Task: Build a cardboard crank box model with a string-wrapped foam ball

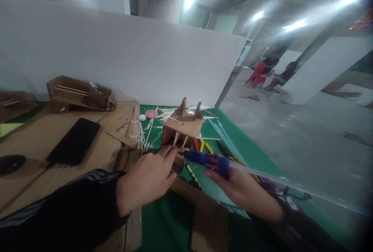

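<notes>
Near the middle of the green table stands a small cardboard structure [186, 126] with two upright cardboard tabs on top and thin wooden sticks inside its open front. My left hand [148, 178] is at its lower front, fingers closed around a part of it near the sticks. My right hand [239, 190] is wrapped round a blue glue gun [208, 160], with a long clear glue stick coming out of its back. The gun's nozzle points left, close to my left fingertips and the lower edge of the structure. Whether the nozzle touches the cardboard is unclear.
A black phone [74, 141] and a black mouse [12, 163] lie on cardboard at left. Behind is another cardboard piece [78, 92]. Loose sticks [149, 133], string and pliers [201, 145] surround the structure. A white partition [122, 54] stands behind; people sit far right.
</notes>
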Tool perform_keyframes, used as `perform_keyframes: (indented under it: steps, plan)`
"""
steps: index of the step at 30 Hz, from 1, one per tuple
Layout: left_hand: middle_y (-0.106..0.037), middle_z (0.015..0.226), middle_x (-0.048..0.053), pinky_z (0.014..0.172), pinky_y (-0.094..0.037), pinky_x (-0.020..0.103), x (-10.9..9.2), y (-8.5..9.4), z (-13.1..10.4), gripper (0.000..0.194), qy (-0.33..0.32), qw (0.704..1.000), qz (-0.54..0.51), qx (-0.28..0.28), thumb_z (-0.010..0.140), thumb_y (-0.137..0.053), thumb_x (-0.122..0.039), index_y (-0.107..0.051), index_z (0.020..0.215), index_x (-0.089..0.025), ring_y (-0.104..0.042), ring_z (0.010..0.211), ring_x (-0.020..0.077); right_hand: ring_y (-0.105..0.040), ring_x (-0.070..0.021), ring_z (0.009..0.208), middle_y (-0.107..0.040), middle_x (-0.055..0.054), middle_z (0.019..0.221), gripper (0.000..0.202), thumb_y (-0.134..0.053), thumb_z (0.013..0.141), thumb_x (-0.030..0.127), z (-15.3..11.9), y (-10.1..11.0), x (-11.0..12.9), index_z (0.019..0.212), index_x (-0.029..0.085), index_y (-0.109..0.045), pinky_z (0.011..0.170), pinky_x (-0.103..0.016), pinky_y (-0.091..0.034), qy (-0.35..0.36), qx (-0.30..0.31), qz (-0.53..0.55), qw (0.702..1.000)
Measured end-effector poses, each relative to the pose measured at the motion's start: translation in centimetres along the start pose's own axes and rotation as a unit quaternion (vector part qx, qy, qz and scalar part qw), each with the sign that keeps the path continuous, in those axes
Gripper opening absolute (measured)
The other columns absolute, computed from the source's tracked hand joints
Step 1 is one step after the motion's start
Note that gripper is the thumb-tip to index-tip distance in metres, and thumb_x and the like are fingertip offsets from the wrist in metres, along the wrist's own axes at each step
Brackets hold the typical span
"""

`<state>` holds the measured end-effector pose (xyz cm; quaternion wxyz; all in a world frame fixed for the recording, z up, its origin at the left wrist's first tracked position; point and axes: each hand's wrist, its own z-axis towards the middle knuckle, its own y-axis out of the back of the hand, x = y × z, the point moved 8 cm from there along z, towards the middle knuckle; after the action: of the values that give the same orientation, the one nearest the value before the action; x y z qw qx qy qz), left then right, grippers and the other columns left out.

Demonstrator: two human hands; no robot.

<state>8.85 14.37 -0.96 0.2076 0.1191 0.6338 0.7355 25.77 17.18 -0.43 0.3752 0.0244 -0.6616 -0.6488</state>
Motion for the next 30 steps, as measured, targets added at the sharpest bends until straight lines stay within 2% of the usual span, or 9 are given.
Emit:
perform_keyframes:
  steps: [6,9,14,26,30]
  plan:
    - [-0.055,0.137,0.018,0.075,-0.058,0.04,-0.1,-0.1,-0.2,0.055,0.0,0.999,0.038,-0.004,0.093,-0.046,-0.036,-0.042,0.141,-0.009,-0.066,0.106,0.0329,-0.05,-0.0174,0.051,-0.057,-0.001,0.06,0.037,-0.043,0.096,0.047,0.0,-0.2,0.0,0.097,0.017,-0.064,0.055,-0.03,-0.043,0.014,0.004,0.0,1.0]
    - [-0.055,0.139,0.016,0.075,-0.058,0.038,-0.1,0.0,-0.4,0.055,-0.003,0.999,0.047,-0.01,0.093,-0.045,-0.038,-0.043,0.14,-0.009,-0.065,0.108,0.0322,-0.051,-0.0179,0.053,-0.057,-0.002,0.061,0.038,-0.042,0.096,0.048,0.2,-0.5,0.0,0.095,0.017,-0.063,0.052,-0.029,-0.041,0.014,0.011,0.004,1.0]
    - [-0.056,0.137,0.015,0.071,-0.058,0.037,0.1,0.2,-0.2,0.054,0.001,0.998,0.058,-0.002,0.093,-0.044,-0.038,-0.046,0.139,-0.009,-0.068,0.098,0.0302,-0.049,-0.0175,0.051,-0.055,-0.001,0.058,0.037,-0.042,0.096,0.049,0.2,-0.5,0.1,0.092,0.017,-0.062,0.047,-0.027,-0.038,0.002,0.011,0.002,1.0]
    - [-0.056,0.138,0.016,0.075,-0.058,0.036,0.0,0.2,-0.3,0.055,-0.002,0.999,0.045,0.004,0.093,-0.044,-0.038,-0.045,0.14,-0.008,-0.066,0.106,0.0311,-0.05,-0.017,0.052,-0.055,-0.002,0.059,0.036,-0.043,0.095,0.048,0.1,-1.0,-0.5,0.078,0.019,-0.057,0.047,-0.026,-0.04,-0.013,0.023,0.01,1.0]
    - [-0.056,0.138,0.015,0.074,-0.058,0.037,0.0,0.3,-0.3,0.056,-0.005,0.999,0.045,0.003,0.093,-0.044,-0.038,-0.045,0.14,-0.008,-0.067,0.102,0.0303,-0.051,-0.0175,0.053,-0.057,-0.003,0.06,0.038,-0.042,0.095,0.049,0.2,-0.8,-0.4,0.074,0.019,-0.055,0.048,-0.027,-0.041,-0.017,0.016,0.005,1.0]
